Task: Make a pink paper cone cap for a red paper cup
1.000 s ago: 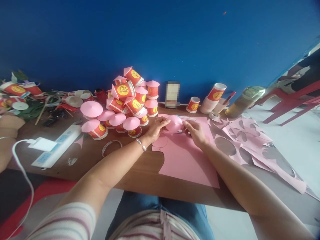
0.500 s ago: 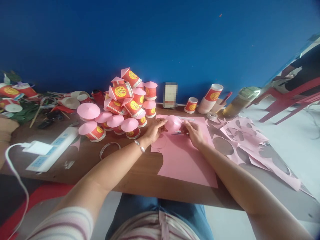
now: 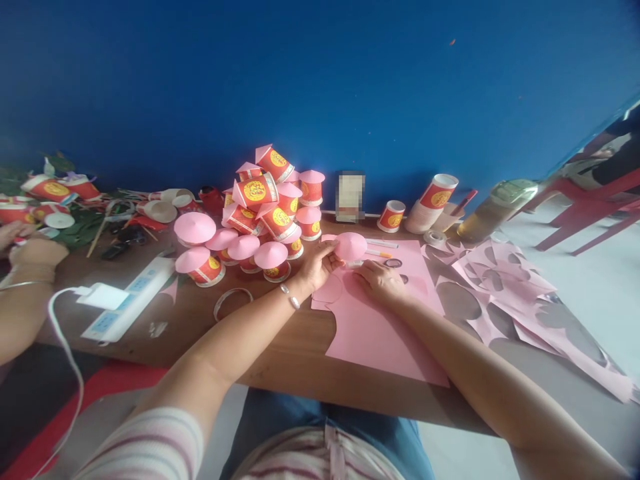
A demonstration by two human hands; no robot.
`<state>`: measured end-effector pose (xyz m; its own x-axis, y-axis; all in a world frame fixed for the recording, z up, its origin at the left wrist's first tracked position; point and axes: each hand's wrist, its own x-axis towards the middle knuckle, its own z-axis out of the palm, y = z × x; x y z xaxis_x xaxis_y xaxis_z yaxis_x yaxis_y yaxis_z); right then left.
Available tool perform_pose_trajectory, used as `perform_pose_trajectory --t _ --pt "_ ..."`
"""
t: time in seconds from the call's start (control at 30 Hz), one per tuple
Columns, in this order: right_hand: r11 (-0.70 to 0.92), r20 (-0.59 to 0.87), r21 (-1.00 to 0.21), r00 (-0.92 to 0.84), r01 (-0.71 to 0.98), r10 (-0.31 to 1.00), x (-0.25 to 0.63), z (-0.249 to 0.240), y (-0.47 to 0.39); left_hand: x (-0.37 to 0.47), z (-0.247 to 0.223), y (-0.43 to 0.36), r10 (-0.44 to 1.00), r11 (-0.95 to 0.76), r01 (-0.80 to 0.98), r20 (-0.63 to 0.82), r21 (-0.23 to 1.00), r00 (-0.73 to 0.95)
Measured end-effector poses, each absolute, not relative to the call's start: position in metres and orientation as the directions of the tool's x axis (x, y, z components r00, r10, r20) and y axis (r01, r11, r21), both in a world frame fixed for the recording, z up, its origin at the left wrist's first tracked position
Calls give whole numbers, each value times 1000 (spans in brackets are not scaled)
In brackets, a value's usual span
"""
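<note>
My left hand (image 3: 323, 265) pinches the edge of a pink paper cone (image 3: 351, 247) between thumb and fingers, a little above a pink sheet (image 3: 385, 333). My right hand (image 3: 383, 281) is low over that sheet, palm down, its fingers drawn together just below the cone. A small pale piece shows at its fingertips, too unclear to name. Dark ring handles of scissors (image 3: 393, 263) stick out beside the right hand; the hand covers the rest. A white pen (image 3: 383, 244) and an orange-and-white pen (image 3: 379, 253) lie behind. A drawn circle shows on the sheet by my left wrist.
Red paper cups with pink cone tops (image 3: 255, 193) are piled at left. A power strip (image 3: 127, 300) and a ring-shaped bangle (image 3: 233, 303) lie nearer. To the right are stacked cups (image 3: 431, 203), a tape roll (image 3: 435, 239), a bottle (image 3: 497, 208) and paper scraps (image 3: 495, 280). Another person's hand (image 3: 37, 257) is far left.
My right hand has left the cone's side and come down onto the sheet by the scissors. My left hand keeps the cone. The view has shifted left, and the other person's hand shows more.
</note>
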<state>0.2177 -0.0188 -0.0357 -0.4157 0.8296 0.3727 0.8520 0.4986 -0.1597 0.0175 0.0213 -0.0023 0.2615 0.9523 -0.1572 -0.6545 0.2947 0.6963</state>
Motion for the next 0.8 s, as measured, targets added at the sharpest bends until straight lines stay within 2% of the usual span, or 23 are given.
perform_pose_trajectory --t 0.2,0.53,0.8 --pt "518 382 -96 -448 850 808 218 -34 -19 16 -8 25 952 286 -644 -134 710 275" --pt "540 409 -81 -466 838 785 218 -35 -19 13 -1 23 952 285 -664 -124 691 279" --pt "522 376 -39 -471 852 798 214 -31 -21 12 4 23 954 238 -607 -65 758 293"
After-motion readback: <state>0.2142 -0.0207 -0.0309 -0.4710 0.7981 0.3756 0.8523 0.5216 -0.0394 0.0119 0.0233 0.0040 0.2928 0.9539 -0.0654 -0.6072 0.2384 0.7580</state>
